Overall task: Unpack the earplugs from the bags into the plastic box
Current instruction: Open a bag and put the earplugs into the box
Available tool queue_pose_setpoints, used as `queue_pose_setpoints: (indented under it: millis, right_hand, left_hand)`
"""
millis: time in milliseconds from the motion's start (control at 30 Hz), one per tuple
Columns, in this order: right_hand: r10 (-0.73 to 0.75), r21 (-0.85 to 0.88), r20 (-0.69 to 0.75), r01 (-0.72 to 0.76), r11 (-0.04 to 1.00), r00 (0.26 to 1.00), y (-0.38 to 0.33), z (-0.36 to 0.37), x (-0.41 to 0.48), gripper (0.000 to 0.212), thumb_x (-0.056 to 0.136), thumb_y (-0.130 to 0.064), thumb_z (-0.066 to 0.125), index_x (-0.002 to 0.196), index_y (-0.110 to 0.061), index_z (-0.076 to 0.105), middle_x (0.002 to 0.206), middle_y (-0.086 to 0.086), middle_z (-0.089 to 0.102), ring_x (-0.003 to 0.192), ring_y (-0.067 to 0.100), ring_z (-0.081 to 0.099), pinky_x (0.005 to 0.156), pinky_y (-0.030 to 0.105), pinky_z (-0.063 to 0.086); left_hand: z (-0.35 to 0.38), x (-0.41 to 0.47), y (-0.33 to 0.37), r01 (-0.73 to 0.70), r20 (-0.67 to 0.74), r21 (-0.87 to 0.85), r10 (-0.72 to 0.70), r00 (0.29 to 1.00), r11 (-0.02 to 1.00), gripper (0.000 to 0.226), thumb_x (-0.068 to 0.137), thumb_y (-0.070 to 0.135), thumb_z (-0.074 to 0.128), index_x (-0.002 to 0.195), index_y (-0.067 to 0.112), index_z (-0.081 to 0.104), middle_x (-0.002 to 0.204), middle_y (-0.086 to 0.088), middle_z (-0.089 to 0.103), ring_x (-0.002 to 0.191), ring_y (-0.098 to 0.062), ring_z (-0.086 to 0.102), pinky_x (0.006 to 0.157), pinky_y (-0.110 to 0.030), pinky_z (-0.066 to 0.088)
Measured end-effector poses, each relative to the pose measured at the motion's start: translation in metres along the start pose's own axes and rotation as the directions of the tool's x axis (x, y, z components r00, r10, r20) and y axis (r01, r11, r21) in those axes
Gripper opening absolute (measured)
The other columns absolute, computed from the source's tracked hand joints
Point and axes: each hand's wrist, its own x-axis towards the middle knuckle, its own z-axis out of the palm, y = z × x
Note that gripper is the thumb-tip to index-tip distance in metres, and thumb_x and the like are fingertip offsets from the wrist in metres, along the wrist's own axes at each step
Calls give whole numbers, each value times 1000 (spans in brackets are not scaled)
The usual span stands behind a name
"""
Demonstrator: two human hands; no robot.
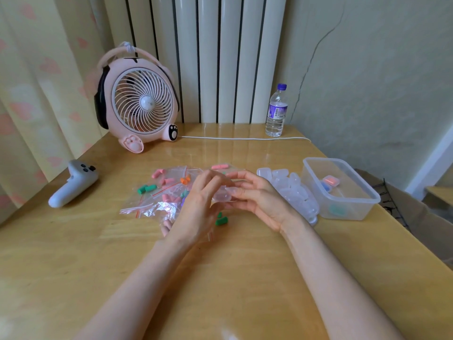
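Left hand [197, 204] and right hand [259, 198] both pinch clear case [221, 195], frame centre, fingers curled; plastic box [353, 198] lies right, nearer right hand.

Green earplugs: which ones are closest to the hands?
The green pair right beside the left hand, at the pile's near edge. The other green pair lies far out on the pile's left.
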Motion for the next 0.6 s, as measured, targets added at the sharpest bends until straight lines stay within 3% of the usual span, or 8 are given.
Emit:
queue_pose_setpoints:
  millis: [67, 133, 267, 400, 500, 600]
  right_hand:
    - [6, -13, 6, -6, 1000, 1000, 0, 1, -1, 37, 82, 6, 63, 118, 3, 54, 133, 23, 50, 102, 30, 61, 82, 43, 54]
    - [-9, -15, 3, 9, 1000, 1000, -2, 3, -1, 38, 80, 8, 63, 117, 3, 54, 128, 19, 53, 95, 23, 62, 71, 36, 54]
    - [-5, 11, -24, 6, 1000, 1000, -2, 5, -1, 37, 80, 10, 63, 114, 0, 54, 113, 12, 60, 87, 20, 63, 64, 30, 54]
    - [30, -8, -39, -30, 1000, 999, 0, 5, -1, 34, 81, 3, 66, 113, -4, 57, 99, 15, 67, 83, 22, 64, 65, 30, 52]
    - [50, -47, -44, -52, 998, 998, 1, 6, -1, 29, 83, -3, 66, 110, -9, 60, 100, 15, 67, 81, 19, 65, 70, 29, 54]
    - [68, -27, -20, -69, 997, 997, 1, 7, -1, 31, 82, -3, 65, 112, -8, 59, 98, 16, 67, 82, 21, 65, 78, 34, 53]
  left_hand:
    - [1, -1, 1, 10, -3, -42, -10, 1000, 999, 43, 75, 3, 73, 109, 19, 53, 108, 5, 48, 102, -1, 47, 84, -13, 40]
    - [0, 0, 0, 31, -30, -58, -33, 999, 998, 39, 75, 18, 76, 108, 15, 55, 107, 5, 49, 99, -5, 48, 83, -17, 42]
    - [-1, 0, -3, 20, -65, 89, -14, 998, 996, 43, 73, 39, 72, 103, 14, 55, 102, 9, 48, 93, -12, 48, 77, -23, 40]
    - [-3, 0, -3, 30, -46, 62, -27, 999, 998, 43, 73, 36, 74, 98, 8, 54, 97, 6, 49, 87, -9, 48, 74, -22, 43]
    - [-4, 1, -4, 35, -50, 53, -33, 998, 998, 42, 74, 40, 68, 95, 6, 55, 93, 4, 51, 83, -5, 45, 75, -10, 39]
    - [-4, 1, -4, 42, -34, 64, -40, 999, 997, 32, 74, 24, 72, 95, 5, 56, 91, 5, 51, 82, -3, 44, 74, -6, 36]
